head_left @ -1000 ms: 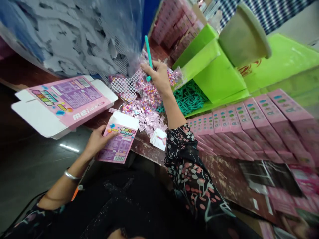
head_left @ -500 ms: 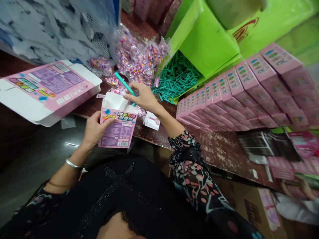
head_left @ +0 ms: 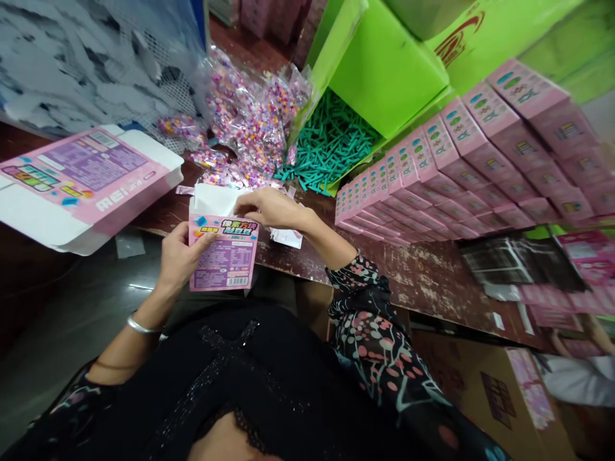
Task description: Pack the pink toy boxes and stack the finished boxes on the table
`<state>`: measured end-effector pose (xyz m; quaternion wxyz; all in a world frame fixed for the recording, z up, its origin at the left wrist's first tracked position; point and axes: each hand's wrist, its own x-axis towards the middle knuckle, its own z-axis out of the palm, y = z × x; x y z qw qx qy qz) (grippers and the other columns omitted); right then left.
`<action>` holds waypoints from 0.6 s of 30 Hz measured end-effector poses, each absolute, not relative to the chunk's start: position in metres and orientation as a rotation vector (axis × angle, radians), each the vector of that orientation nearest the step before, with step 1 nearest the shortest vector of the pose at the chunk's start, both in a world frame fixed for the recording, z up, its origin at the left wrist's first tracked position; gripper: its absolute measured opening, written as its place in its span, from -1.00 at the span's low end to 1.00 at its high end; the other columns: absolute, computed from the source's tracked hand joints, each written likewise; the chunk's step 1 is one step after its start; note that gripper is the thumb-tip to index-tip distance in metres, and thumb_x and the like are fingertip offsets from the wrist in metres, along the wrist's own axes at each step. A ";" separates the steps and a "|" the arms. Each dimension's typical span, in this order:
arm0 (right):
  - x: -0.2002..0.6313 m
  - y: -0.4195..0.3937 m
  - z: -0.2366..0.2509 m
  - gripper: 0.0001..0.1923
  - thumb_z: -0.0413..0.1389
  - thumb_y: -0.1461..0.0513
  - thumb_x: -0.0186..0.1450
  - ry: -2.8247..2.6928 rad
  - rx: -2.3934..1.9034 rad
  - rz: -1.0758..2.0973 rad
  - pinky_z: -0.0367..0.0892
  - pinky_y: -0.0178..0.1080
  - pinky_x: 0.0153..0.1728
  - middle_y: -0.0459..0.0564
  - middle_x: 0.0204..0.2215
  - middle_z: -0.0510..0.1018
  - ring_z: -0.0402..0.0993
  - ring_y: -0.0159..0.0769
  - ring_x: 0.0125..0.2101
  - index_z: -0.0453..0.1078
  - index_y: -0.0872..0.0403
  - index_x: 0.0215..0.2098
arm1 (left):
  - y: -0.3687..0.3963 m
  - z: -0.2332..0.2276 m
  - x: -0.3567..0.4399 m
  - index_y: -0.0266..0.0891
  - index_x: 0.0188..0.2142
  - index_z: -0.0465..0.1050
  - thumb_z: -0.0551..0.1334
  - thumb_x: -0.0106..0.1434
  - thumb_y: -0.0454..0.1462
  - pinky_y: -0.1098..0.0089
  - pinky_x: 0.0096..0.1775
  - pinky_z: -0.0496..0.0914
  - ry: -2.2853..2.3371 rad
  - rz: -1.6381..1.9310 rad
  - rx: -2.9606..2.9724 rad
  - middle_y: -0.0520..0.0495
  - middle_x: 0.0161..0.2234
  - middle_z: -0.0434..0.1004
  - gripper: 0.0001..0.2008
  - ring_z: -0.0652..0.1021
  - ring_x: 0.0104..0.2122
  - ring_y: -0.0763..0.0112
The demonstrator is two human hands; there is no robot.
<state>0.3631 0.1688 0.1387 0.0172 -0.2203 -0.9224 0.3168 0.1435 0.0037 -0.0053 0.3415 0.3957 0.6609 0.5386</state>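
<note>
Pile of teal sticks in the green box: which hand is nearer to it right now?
Right. The right hand is at the open top of the small pink box, just below-left of the teal sticks. The left hand holds that box's left edge, farther away.

Worn wooden table (head_left: 432,282), grey floor (head_left: 72,307)

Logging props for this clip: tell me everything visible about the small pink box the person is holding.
The small pink box looks like printed cardboard: pink face with a colourful title band, purple text panels and a barcode near its lower edge. Its white top flap stands open. It is held roughly upright over the near edge of the worn table. The left hand grips its left side, thumb on the front face. The right hand rests at the open top, fingers curled at the opening. What is inside cannot be seen.
</note>
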 end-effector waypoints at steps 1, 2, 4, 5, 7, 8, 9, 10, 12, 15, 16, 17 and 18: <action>0.365 0.173 0.138 -0.71 0.22 0.44 0.46 -2.824 -0.654 1.100 0.48 -0.21 0.06 0.03 -0.05 0.87 0.78 -0.23 -0.04 0.72 0.09 0.02 | 0.004 -0.005 0.144 -0.19 -0.11 0.69 0.59 0.16 0.27 0.21 -0.15 0.55 1.717 1.388 1.026 -0.17 -0.14 0.84 -0.36 0.70 -0.21 0.10; 0.367 0.178 0.137 -0.72 0.21 0.43 0.48 -2.771 -0.653 1.199 0.52 -0.22 0.04 0.03 -0.07 0.87 0.79 -0.26 -0.09 0.71 0.09 0.04 | 0.004 -0.005 0.143 -0.19 -0.11 0.69 0.59 0.16 0.28 0.21 -0.15 0.56 1.716 1.372 1.025 -0.17 -0.14 0.84 -0.37 0.70 -0.21 0.08; 0.369 0.196 0.134 -0.78 0.19 0.35 0.56 -2.653 -0.775 1.234 0.55 -0.24 -0.03 0.02 -0.14 0.85 0.76 -0.29 -0.20 0.68 0.09 0.05 | 0.002 -0.004 0.140 -0.18 -0.14 0.69 0.59 0.13 0.28 0.20 -0.15 0.56 1.722 1.335 1.023 -0.17 -0.17 0.84 -0.37 0.71 -0.20 0.04; 0.367 0.207 0.131 -0.79 0.17 0.32 0.59 -2.602 -0.885 1.139 0.55 -0.24 -0.05 0.02 -0.17 0.83 0.74 -0.28 -0.24 0.67 0.09 0.03 | 0.000 -0.003 0.138 -0.17 -0.16 0.69 0.60 0.10 0.29 0.19 -0.15 0.55 1.733 1.302 1.031 -0.16 -0.18 0.84 -0.36 0.71 -0.20 0.02; 0.357 0.233 0.122 -0.77 0.13 0.31 0.61 -2.551 -1.100 0.823 0.53 -0.21 -0.02 0.04 -0.18 0.82 0.72 -0.22 -0.19 0.68 0.09 0.00 | -0.004 -0.003 0.132 -0.14 -0.19 0.69 0.60 0.04 0.30 0.18 -0.12 0.54 1.756 1.188 1.069 -0.15 -0.19 0.84 -0.36 0.71 -0.19 -0.03; 0.347 0.245 0.114 -0.76 0.14 0.32 0.60 -2.585 -1.152 0.685 0.52 -0.19 0.03 0.06 -0.15 0.82 0.73 -0.17 -0.12 0.69 0.10 -0.02 | -0.006 -0.003 0.128 -0.13 -0.20 0.69 0.59 0.03 0.30 0.17 -0.10 0.54 1.757 1.112 1.094 -0.14 -0.19 0.84 -0.37 0.72 -0.17 -0.05; 0.335 0.256 0.105 -0.76 0.16 0.33 0.58 -2.659 -1.161 0.589 0.50 -0.17 0.08 0.09 -0.10 0.83 0.73 -0.12 -0.05 0.71 0.11 -0.02 | -0.007 -0.003 0.125 -0.12 -0.20 0.69 0.57 0.03 0.30 0.16 -0.09 0.54 1.748 1.031 1.118 -0.13 -0.19 0.84 -0.37 0.72 -0.17 -0.06; 0.320 0.264 0.095 -0.76 0.17 0.34 0.57 -2.759 -1.138 0.539 0.49 -0.14 0.13 0.13 -0.03 0.85 0.74 -0.07 0.02 0.73 0.12 0.00 | -0.009 -0.004 0.122 -0.11 -0.22 0.68 0.55 0.04 0.31 0.16 -0.09 0.53 1.735 0.957 1.137 -0.13 -0.20 0.84 -0.38 0.71 -0.17 -0.07; 0.287 0.275 0.074 -0.66 0.15 0.37 0.59 -2.965 -1.049 0.499 0.48 -0.09 0.19 0.19 0.16 0.85 0.72 -0.01 0.15 0.75 0.12 0.16 | -0.012 -0.004 0.117 -0.10 -0.24 0.67 0.51 0.07 0.34 0.18 -0.11 0.51 1.715 0.860 1.152 -0.13 -0.22 0.83 -0.39 0.70 -0.17 -0.09; 0.245 0.280 0.046 -0.34 0.03 0.49 0.58 -3.239 -0.815 0.352 0.47 -0.03 0.28 0.26 0.48 0.70 0.61 0.07 0.37 0.60 0.08 0.53 | -0.014 -0.004 0.108 -0.10 -0.22 0.66 0.48 0.08 0.37 0.18 -0.11 0.49 1.753 0.812 1.145 -0.13 -0.22 0.83 -0.36 0.71 -0.17 -0.11; 0.236 0.281 0.039 -0.25 0.03 0.52 0.56 -3.319 -0.706 0.298 0.46 -0.03 0.31 0.28 0.55 0.64 0.56 0.08 0.44 0.51 0.07 0.63 | -0.015 -0.004 0.104 -0.10 -0.21 0.66 0.47 0.08 0.37 0.18 -0.11 0.49 1.771 0.805 1.141 -0.14 -0.21 0.83 -0.36 0.71 -0.16 -0.11; 0.230 0.282 0.033 -0.19 0.04 0.53 0.54 -3.379 -0.607 0.257 0.45 -0.03 0.34 0.30 0.58 0.60 0.52 0.09 0.48 0.43 0.08 0.69 | -0.017 -0.004 0.099 -0.10 -0.20 0.66 0.47 0.08 0.37 0.18 -0.10 0.49 1.786 0.798 1.135 -0.15 -0.19 0.84 -0.35 0.71 -0.16 -0.11; 0.226 0.285 0.027 -0.16 0.08 0.53 0.53 -3.417 -0.533 0.241 0.45 -0.04 0.36 0.33 0.60 0.57 0.49 0.10 0.51 0.37 0.09 0.73 | -0.018 -0.004 0.094 -0.10 -0.20 0.66 0.47 0.08 0.37 0.18 -0.10 0.49 1.797 0.790 1.130 -0.15 -0.18 0.84 -0.35 0.72 -0.16 -0.12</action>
